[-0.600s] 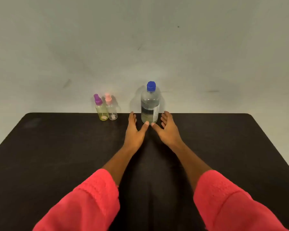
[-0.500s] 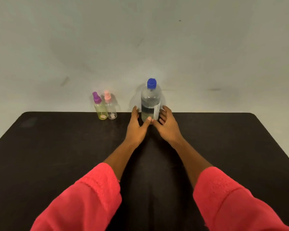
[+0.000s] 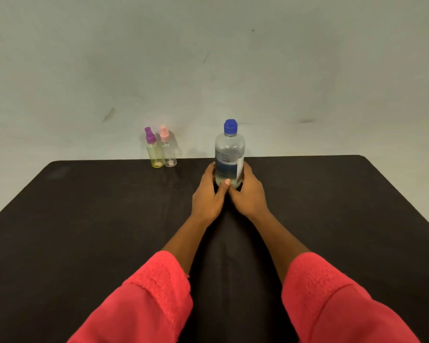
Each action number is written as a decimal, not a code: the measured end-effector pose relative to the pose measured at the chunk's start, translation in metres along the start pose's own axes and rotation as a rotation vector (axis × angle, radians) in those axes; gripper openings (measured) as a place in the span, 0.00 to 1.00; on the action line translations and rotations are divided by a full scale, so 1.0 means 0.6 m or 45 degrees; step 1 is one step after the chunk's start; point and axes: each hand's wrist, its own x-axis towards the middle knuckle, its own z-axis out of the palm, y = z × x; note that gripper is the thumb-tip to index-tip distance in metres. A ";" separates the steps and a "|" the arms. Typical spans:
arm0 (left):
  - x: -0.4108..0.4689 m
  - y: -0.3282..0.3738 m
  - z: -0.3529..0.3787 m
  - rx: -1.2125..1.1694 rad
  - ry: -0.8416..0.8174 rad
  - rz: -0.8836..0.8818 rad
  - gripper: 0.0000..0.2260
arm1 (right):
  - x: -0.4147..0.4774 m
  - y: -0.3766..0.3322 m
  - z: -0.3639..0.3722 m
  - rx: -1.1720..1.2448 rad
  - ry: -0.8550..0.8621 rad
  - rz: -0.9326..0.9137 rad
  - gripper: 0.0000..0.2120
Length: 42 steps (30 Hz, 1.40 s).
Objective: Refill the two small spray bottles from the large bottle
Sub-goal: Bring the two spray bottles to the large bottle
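Note:
The large clear bottle with a blue cap and a label stands upright near the far edge of the black table, partly filled with liquid. My left hand wraps its lower left side and my right hand its lower right side, thumbs meeting in front. Two small spray bottles stand upright side by side to the left: one yellowish with a purple top, one clear with a pink top. Both hands are apart from them.
A pale wall rises directly behind the table's far edge. My red sleeves cover both forearms over the near part of the table.
Both hands moved forward and closed around the base of the large bottle; earlier their fingers were spread on either side of it. The bottle now stands slightly nearer to me.

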 end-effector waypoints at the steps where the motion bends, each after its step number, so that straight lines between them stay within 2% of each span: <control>1: -0.011 0.002 0.000 0.003 -0.002 -0.004 0.25 | -0.011 -0.001 -0.001 -0.010 0.010 0.007 0.25; 11: -0.144 0.033 -0.007 0.012 -0.048 0.001 0.23 | -0.143 -0.035 -0.034 -0.017 0.134 0.126 0.27; 23: -0.259 0.066 -0.015 -0.062 -0.094 0.047 0.20 | -0.261 -0.057 -0.072 0.009 0.181 0.134 0.26; 32: -0.291 0.070 -0.011 -0.118 -0.129 0.068 0.17 | -0.306 -0.064 -0.084 0.005 0.236 0.134 0.36; 42: -0.303 0.078 -0.019 -0.259 -0.116 0.027 0.15 | -0.337 -0.070 -0.090 -0.027 0.260 0.130 0.37</control>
